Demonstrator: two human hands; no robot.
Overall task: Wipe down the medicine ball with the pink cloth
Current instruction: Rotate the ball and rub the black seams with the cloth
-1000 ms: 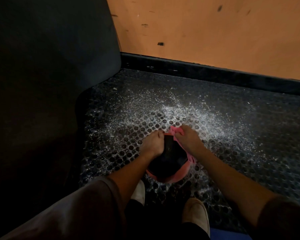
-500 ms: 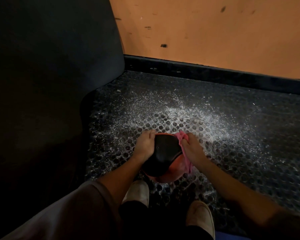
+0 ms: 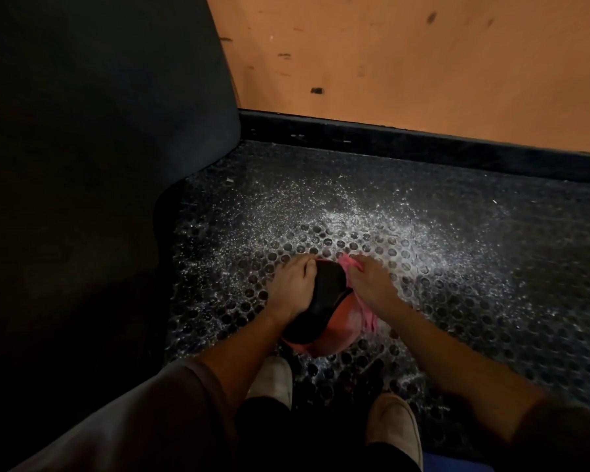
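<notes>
1. Medicine ball (image 3: 324, 298): one, black with a red-orange panel on its near side. It sits on the floor mat at the middle of the view, just beyond the person's feet and between the two hands.
2. Pink cloth (image 3: 368, 318): one, draped over the ball's right side. A bunch of it pokes out beyond the right hand's fingers and a fold hangs down below the wrist.
3. Left hand (image 3: 292, 284): one, on the ball's left side, fingers curved over its far top edge and gripping it.
4. Right hand (image 3: 368, 281): one, on the ball's right side, fingers curled down onto the cloth and holding it against the ball.
5. Rubber mat (image 3: 457, 267): one, dark and full of round holes. A broad scatter of white specks lies around and beyond the ball.
6. Shoes (image 3: 275, 379): two, light-coloured, at the near edge, toes pointing toward the ball.
7. Wall (image 3: 406, 63): one, orange and scuffed, at the far side, with one black baseboard (image 3: 423, 146) along its foot.
8. Dark panel (image 3: 99, 131): one, large, filling the left.
</notes>
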